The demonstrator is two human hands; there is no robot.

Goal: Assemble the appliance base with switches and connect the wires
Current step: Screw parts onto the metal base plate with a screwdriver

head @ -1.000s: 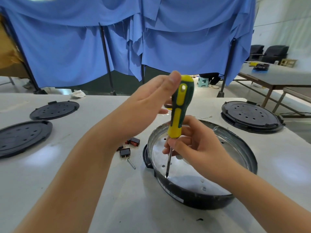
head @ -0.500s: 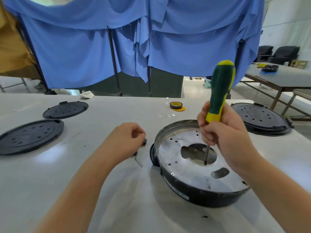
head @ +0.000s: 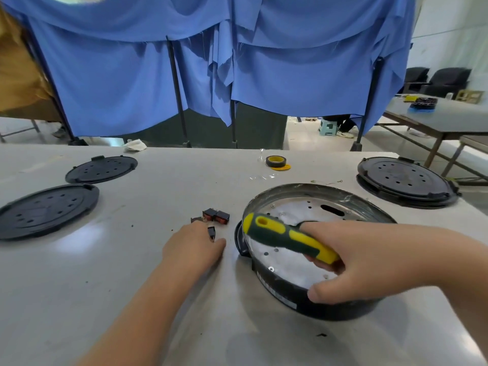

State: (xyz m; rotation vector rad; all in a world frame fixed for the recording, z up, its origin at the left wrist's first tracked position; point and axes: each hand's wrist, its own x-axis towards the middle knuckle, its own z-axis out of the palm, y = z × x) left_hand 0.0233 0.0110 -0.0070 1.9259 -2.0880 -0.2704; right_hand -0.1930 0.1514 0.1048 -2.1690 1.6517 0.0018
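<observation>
Right hand [head: 369, 262] now lies low over the appliance base [head: 311, 260], fingers curled round the green-and-yellow screwdriver [head: 287, 240]; thumb rests on the base's near black wall. Half a second ago the screwdriver stood nearly upright with its tip down in the base's large central hole; now the handle is tipped almost flat, butt end pointing left over the rim, shaft hidden behind the hand. The base itself sits in the same spot, right of centre on the white table [head: 105, 286].

Left hand [head: 192, 247] was a loose fist just left of the base; now it rests on the table, fingers bent, fingertips at a small black switch [head: 211, 231]. Whether it actually pinches the switch cannot be told.

Two more switches [head: 216, 215], black with red faces, lie just beyond that hand. Black perforated covers: two at far left [head: 47, 210], a stack at far right [head: 404, 180]. A tape roll [head: 276, 161] sits near the table's far edge, blue curtains [head: 264, 75] behind.
</observation>
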